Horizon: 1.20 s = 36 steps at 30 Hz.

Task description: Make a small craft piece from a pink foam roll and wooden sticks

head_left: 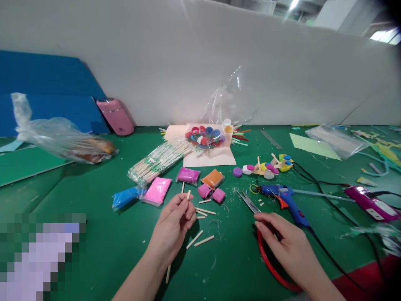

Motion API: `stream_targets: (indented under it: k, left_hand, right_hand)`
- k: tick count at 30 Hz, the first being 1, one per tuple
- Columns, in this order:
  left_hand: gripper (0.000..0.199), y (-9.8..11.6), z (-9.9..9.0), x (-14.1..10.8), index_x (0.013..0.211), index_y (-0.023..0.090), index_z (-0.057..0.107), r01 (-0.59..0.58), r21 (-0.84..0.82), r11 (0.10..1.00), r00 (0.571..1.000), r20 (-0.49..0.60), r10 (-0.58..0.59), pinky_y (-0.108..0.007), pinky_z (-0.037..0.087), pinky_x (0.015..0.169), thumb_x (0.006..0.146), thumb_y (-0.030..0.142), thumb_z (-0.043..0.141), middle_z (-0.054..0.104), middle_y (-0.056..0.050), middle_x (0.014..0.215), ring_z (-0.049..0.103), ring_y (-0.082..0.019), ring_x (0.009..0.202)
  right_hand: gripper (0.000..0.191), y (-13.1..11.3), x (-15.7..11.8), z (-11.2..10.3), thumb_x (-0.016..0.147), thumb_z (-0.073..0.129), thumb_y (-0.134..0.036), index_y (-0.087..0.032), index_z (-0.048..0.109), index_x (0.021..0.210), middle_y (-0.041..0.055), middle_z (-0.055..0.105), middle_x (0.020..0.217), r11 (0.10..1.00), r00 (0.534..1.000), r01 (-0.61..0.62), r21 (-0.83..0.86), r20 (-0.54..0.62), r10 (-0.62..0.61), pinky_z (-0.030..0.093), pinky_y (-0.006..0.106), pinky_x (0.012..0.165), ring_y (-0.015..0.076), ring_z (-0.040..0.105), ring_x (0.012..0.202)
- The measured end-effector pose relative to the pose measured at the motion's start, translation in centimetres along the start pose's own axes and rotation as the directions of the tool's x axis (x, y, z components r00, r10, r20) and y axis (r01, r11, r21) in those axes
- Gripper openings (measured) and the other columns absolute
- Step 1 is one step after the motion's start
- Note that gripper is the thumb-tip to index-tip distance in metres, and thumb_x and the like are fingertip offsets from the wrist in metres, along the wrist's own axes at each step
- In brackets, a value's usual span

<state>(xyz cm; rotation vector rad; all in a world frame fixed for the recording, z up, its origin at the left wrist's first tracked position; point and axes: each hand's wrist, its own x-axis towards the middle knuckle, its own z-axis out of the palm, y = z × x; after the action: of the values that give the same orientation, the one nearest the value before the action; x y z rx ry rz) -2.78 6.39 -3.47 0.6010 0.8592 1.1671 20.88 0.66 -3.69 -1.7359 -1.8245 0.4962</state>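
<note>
My left hand [175, 223] is closed in a pinch round a short wooden stick [188, 195], whose tip rises above the thumb. On the green table [103, 255] beside that hand lie several cut stick pieces [204, 241]. At the right, my right hand [283, 236] has its thumb and fingers closed on a pair of scissors [249, 202] near the pivot. The blades point away to the upper left, slightly parted, and the red handles curve below the hand. A blue hot glue gun [290, 200] rests just beyond the right hand.
Clay packets in pink [157, 190], blue [127, 197] and orange [213, 178] lie past the left hand. Behind them are bagged wooden sticks [161, 161] and bagged coloured caps [206, 138]. A pink flask [115, 117] leans at the wall. Cables run from a magenta power strip [371, 202].
</note>
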Motion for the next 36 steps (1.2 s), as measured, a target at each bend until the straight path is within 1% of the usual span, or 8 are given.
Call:
stream_targets:
  k: [4, 9, 15, 20, 24, 27, 31, 36]
  left_hand:
    - [0.009, 0.0, 0.0, -0.1, 0.080, 0.017, 0.050, -0.003, 0.072, 0.997, 1.000, 0.004, 0.003, -0.020, 0.035, 0.048, 0.082, 0.026, 0.047, 0.054, 0.001, 0.058, 0.047, -0.009, 0.049]
    - [0.007, 0.2, 0.0, -0.1, 0.080, 0.017, 0.048, -0.029, 0.110, 0.994, 1.000, -0.003, 0.029, -0.023, 0.040, 0.056, 0.082, 0.024, 0.047, 0.063, -0.002, 0.069, 0.054, -0.011, 0.053]
    - [0.004, 0.6, 0.1, 0.0, 0.079, 0.017, 0.047, -0.058, 0.099, 0.993, 0.998, -0.029, 0.061, -0.024, 0.041, 0.058, 0.081, 0.021, 0.047, 0.066, -0.004, 0.071, 0.056, -0.012, 0.054]
    - [0.006, 0.4, -0.1, 0.0, 0.075, 0.017, 0.051, -0.064, 0.093, 0.994, 0.997, -0.036, 0.068, -0.025, 0.041, 0.058, 0.078, 0.022, 0.052, 0.064, -0.003, 0.067, 0.055, -0.012, 0.054]
    - [0.006, 0.2, -0.1, -0.1, 0.070, 0.016, 0.056, -0.066, 0.134, 0.989, 0.997, -0.034, 0.071, -0.024, 0.040, 0.061, 0.072, 0.021, 0.059, 0.061, -0.001, 0.067, 0.052, -0.011, 0.058]
    - [0.008, 0.1, -0.1, -0.2, 0.064, 0.015, 0.058, -0.081, 0.180, 0.980, 0.995, -0.041, 0.090, -0.021, 0.036, 0.056, 0.068, 0.021, 0.063, 0.054, 0.001, 0.057, 0.047, -0.009, 0.056]
    - [0.009, 0.1, -0.3, -0.2, 0.064, 0.015, 0.060, -0.103, 0.195, 0.975, 0.993, -0.028, 0.111, -0.020, 0.033, 0.052, 0.069, 0.022, 0.063, 0.048, 0.003, 0.052, 0.042, -0.009, 0.054]
    - [0.007, 0.0, -0.4, 0.0, 0.071, 0.015, 0.060, -0.051, 0.119, 0.992, 0.999, 0.006, 0.051, -0.019, 0.032, 0.049, 0.073, 0.022, 0.060, 0.052, 0.001, 0.061, 0.040, -0.007, 0.051]
  right_hand:
    - [0.019, 1.0, -0.6, 0.3, 0.081, 0.047, -0.033, -0.023, 0.060, 0.091, 0.0053, 0.065, 0.089, 0.999, 0.998, -0.035, 0.005, -0.044, 0.035, 0.048, 0.032, 0.073, 0.0203, 0.060, 0.082]
    - [0.018, 1.5, -0.8, 0.7, 0.081, 0.048, -0.032, -0.023, 0.060, 0.091, 0.0047, 0.065, 0.090, 0.998, 0.998, -0.054, 0.014, -0.041, 0.055, 0.046, 0.032, 0.074, 0.0201, 0.059, 0.084]
    - [0.019, 1.3, -0.7, 0.7, 0.081, 0.048, -0.032, -0.022, 0.060, 0.090, 0.0041, 0.065, 0.088, 0.999, 0.999, -0.043, 0.009, -0.030, 0.044, 0.046, 0.030, 0.073, 0.0196, 0.060, 0.082]
    - [0.019, 1.8, -0.5, 0.2, 0.080, 0.048, -0.034, -0.023, 0.059, 0.090, 0.0035, 0.065, 0.086, 0.998, 0.993, -0.061, 0.023, -0.101, 0.063, 0.047, 0.027, 0.066, 0.0185, 0.060, 0.076]
    - [0.020, 3.7, 0.5, -0.9, 0.078, 0.048, -0.037, -0.022, 0.057, 0.087, 0.0033, 0.062, 0.079, 0.984, 0.960, -0.147, -0.099, -0.254, 0.118, 0.046, 0.028, 0.063, 0.0180, 0.058, 0.069]
    - [0.025, 5.9, 1.5, -2.0, 0.074, 0.049, -0.039, -0.020, 0.053, 0.091, 0.0059, 0.058, 0.084, 0.934, 0.929, -0.243, -0.260, -0.341, 0.146, 0.045, 0.031, 0.063, 0.0209, 0.057, 0.074]
    - [0.038, 8.4, 2.4, -3.3, 0.068, 0.053, -0.041, -0.016, 0.050, 0.096, 0.0106, 0.055, 0.089, 0.872, 0.925, -0.319, -0.372, -0.323, 0.201, 0.044, 0.035, 0.064, 0.0256, 0.054, 0.080]
    - [0.042, 9.7, 2.7, -3.7, 0.066, 0.054, -0.041, -0.013, 0.050, 0.097, 0.0115, 0.055, 0.088, 0.860, 0.913, -0.378, -0.343, -0.290, 0.286, 0.045, 0.035, 0.060, 0.0238, 0.056, 0.072]
